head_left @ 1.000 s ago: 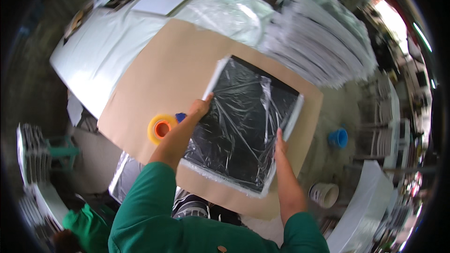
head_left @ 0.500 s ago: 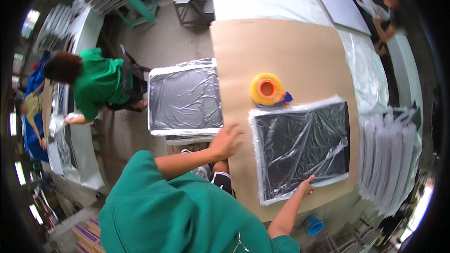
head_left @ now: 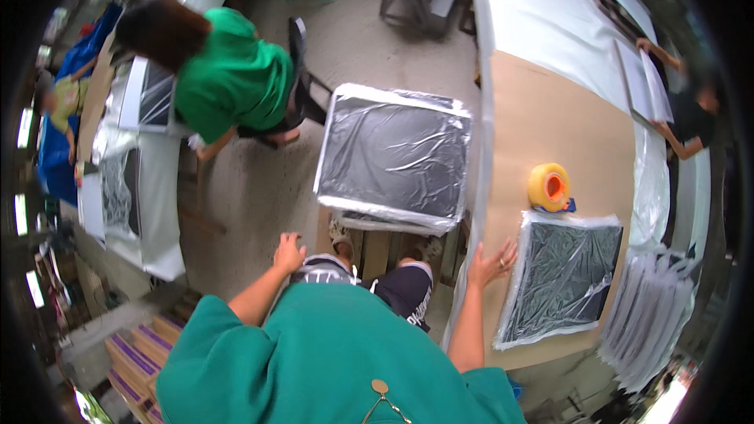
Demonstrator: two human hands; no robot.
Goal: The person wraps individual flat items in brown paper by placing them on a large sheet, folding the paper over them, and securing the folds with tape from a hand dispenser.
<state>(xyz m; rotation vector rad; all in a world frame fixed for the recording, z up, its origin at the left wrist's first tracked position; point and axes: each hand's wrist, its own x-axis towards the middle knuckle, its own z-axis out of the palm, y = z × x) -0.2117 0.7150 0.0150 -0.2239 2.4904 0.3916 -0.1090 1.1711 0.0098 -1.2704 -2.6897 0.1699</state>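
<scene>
Holding out the right hand right of centre in the frame, hovering just beside the left edge of a black film-wrapped panel, spreading fingers that are gripping nothing. Holding the left hand near the lap at lower centre, loosely bending its fingers, released as far as visible. Looking down on the black film-wrapped panel at the lower right of the frame, lying flat on brown paper covering part of the white table. Seeing a yellow tape roll just above the panel, showing an orange core. Facing a second wrapped panel at the centre of the frame, resting on another wrapped piece. Sharing the room with a co-worker in green at upper left, and with a person in dark clothing at upper right, gripping a white board.
</scene>
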